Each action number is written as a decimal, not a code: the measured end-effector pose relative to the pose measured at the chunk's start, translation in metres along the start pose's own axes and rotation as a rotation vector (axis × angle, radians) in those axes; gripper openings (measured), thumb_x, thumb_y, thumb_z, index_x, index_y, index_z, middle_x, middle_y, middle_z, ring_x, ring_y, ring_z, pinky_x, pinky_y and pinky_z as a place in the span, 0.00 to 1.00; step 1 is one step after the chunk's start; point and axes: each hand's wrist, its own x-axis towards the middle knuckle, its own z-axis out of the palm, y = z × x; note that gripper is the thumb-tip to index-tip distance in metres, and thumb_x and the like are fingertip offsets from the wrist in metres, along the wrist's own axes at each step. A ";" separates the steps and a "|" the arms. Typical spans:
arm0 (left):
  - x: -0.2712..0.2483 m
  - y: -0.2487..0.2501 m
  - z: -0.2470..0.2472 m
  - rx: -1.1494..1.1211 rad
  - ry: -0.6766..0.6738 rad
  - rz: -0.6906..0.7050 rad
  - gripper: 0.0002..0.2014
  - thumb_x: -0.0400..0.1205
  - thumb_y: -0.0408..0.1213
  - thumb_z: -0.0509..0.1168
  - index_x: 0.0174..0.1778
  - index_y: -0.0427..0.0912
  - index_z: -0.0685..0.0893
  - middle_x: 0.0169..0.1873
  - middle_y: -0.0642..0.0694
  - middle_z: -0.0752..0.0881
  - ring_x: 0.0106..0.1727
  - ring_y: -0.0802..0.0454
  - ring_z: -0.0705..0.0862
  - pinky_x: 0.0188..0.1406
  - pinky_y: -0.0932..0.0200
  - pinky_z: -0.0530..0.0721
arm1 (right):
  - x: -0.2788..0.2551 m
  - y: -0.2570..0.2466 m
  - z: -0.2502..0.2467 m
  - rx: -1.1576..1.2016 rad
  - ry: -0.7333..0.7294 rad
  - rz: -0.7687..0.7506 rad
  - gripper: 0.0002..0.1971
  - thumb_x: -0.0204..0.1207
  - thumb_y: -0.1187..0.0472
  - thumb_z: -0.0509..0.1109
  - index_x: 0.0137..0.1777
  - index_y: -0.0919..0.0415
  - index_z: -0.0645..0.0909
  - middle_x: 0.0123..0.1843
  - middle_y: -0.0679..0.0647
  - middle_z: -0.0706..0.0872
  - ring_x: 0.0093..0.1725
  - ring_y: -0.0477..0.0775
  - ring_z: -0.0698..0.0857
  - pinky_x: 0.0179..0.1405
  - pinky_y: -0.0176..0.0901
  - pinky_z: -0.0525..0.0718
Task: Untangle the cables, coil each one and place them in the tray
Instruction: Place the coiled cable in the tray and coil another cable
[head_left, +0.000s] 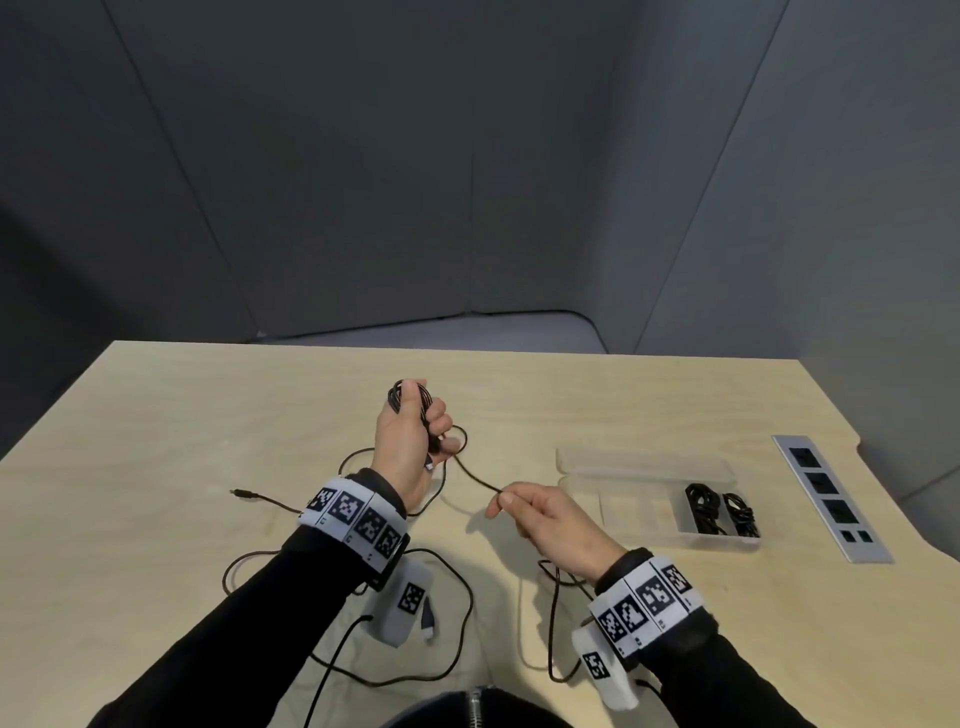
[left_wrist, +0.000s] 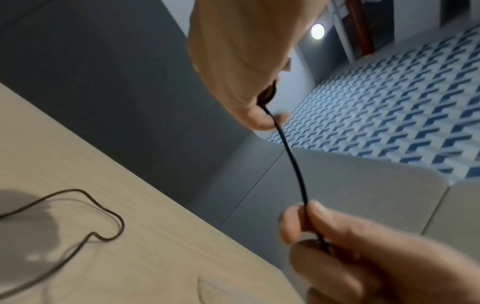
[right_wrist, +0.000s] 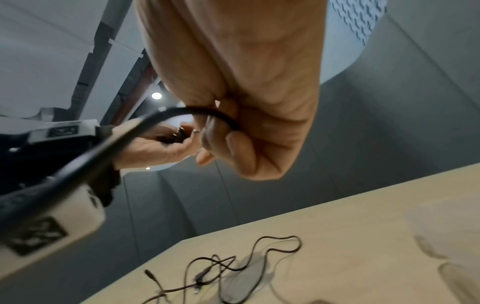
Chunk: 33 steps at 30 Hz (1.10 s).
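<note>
My left hand (head_left: 413, 434) is raised over the table's middle and grips a small coil of black cable (head_left: 397, 397). The free run of this cable (head_left: 475, 478) sags down to my right hand (head_left: 506, 501), which pinches it between thumb and fingers. The left wrist view shows the same cable (left_wrist: 292, 162) stretched from my left hand (left_wrist: 241, 67) to the right hand's fingertips (left_wrist: 315, 214). In the right wrist view my right hand (right_wrist: 246, 115) curls round the cable (right_wrist: 221, 115). The clear tray (head_left: 649, 467) at the right holds two coiled black cables (head_left: 701, 512).
A loose black cable (head_left: 470, 597) loops over the near table, its plug (head_left: 243, 493) lying at the left; the loops (right_wrist: 262, 246) also show in the right wrist view. A grey socket strip (head_left: 826, 499) is set into the table's right edge, beyond the tray.
</note>
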 end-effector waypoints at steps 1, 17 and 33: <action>0.002 -0.002 -0.001 0.106 0.019 0.032 0.12 0.89 0.47 0.49 0.49 0.46 0.74 0.27 0.51 0.68 0.20 0.60 0.64 0.16 0.68 0.64 | -0.001 -0.003 0.003 -0.017 -0.032 0.013 0.13 0.85 0.57 0.57 0.46 0.53 0.83 0.19 0.41 0.68 0.19 0.39 0.65 0.22 0.29 0.67; -0.014 -0.010 -0.017 1.076 -0.606 -0.062 0.37 0.82 0.66 0.39 0.36 0.40 0.82 0.18 0.51 0.77 0.17 0.58 0.71 0.18 0.67 0.69 | 0.019 -0.031 -0.011 -0.171 0.224 -0.254 0.07 0.71 0.58 0.74 0.42 0.50 0.77 0.28 0.46 0.84 0.25 0.43 0.70 0.29 0.39 0.71; -0.007 0.015 -0.030 0.143 -0.221 -0.139 0.19 0.86 0.43 0.56 0.58 0.29 0.79 0.57 0.33 0.87 0.56 0.41 0.88 0.50 0.50 0.89 | 0.017 -0.005 -0.016 0.288 0.207 -0.173 0.07 0.78 0.69 0.67 0.50 0.66 0.86 0.21 0.41 0.80 0.22 0.36 0.71 0.26 0.24 0.69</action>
